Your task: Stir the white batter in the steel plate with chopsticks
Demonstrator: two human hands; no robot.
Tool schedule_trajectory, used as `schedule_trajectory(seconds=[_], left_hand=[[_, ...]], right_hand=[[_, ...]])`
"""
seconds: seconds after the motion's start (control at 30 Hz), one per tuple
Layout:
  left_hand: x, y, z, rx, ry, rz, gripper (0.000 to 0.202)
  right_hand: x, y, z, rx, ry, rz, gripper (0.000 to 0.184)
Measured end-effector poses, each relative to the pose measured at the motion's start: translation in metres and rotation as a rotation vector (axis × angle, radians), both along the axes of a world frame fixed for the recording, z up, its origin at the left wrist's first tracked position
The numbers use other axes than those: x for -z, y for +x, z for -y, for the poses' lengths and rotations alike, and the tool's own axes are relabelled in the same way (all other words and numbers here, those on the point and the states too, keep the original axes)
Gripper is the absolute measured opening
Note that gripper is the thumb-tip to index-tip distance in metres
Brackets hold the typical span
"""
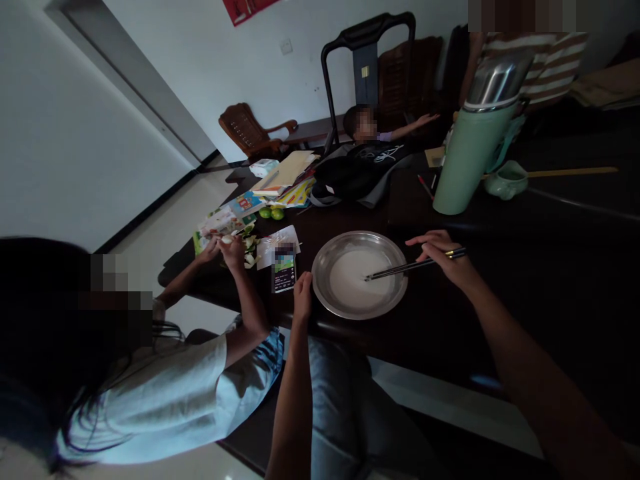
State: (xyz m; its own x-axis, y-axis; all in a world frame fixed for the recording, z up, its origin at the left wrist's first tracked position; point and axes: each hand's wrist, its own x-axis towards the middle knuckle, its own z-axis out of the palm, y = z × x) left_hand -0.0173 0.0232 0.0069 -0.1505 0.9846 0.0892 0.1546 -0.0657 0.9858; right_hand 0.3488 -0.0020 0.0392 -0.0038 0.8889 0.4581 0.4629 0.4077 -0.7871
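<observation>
A wide, shallow metal bowl [325, 298] rests near the table's edge in front of me, with whitish liquid [350, 273] inside. My left hand [302, 297] is closed at the bowl's left rim, its fingers partly hidden from this angle. In my right hand [443, 255] is a pair of dark chopsticks [393, 271], slanting down to the left over the bowl's right rim. Their tips are in the liquid. Just left of the bowl, a phone [285, 270] with a lit screen lies partly on white paper [265, 248].
A tall green flask [467, 160] stands behind my right hand, beside a small green pot [507, 181]. Books and papers [285, 177], green fruits [277, 213] and a black bag [350, 177] lie further back. A person [165, 387] at my left handles something pale; others are across the table.
</observation>
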Motion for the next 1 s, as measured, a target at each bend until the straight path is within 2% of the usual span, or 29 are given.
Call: schedule_trajectory(seconds=[0.1,0.17,0.3,0.4,0.5,0.6,0.7,0.8,0.93,1.0], left_hand=[[-0.002,0.0,0.0,0.005,-0.016,0.0,0.049],[-0.003,-0.001,0.0,0.017,-0.021,0.001,0.05],[-0.002,-0.002,0.0,0.032,-0.011,0.002,0.05],[-0.002,-0.002,0.0,0.026,-0.016,0.006,0.05],[-0.005,-0.001,0.0,0.029,-0.015,0.008,0.051],[-0.007,-0.002,-0.001,0.035,-0.013,0.009,0.051],[-0.007,-0.003,-0.002,0.045,-0.017,0.006,0.052],[-0.005,-0.005,-0.002,0.065,-0.007,0.001,0.052],[-0.003,-0.007,-0.002,0.052,-0.013,-0.006,0.051],[-0.003,-0.008,-0.003,0.045,-0.019,-0.011,0.051]], right_hand=[[0.001,-0.009,0.0,-0.063,0.007,0.054,0.036],[0.0,-0.01,0.0,-0.045,0.023,0.08,0.033],[-0.004,0.001,-0.001,0.049,0.016,0.013,0.045],[-0.005,0.001,0.0,0.014,-0.023,-0.004,0.051],[-0.004,-0.011,0.0,-0.062,-0.019,0.065,0.042],[-0.004,-0.017,-0.001,-0.047,0.028,0.093,0.033],[-0.007,-0.009,-0.001,0.028,0.046,0.047,0.039],[-0.009,-0.004,0.001,0.032,0.022,0.022,0.047],[-0.008,-0.016,0.002,-0.072,-0.025,0.111,0.033],[-0.007,-0.02,0.001,-0.069,-0.021,0.141,0.026]])
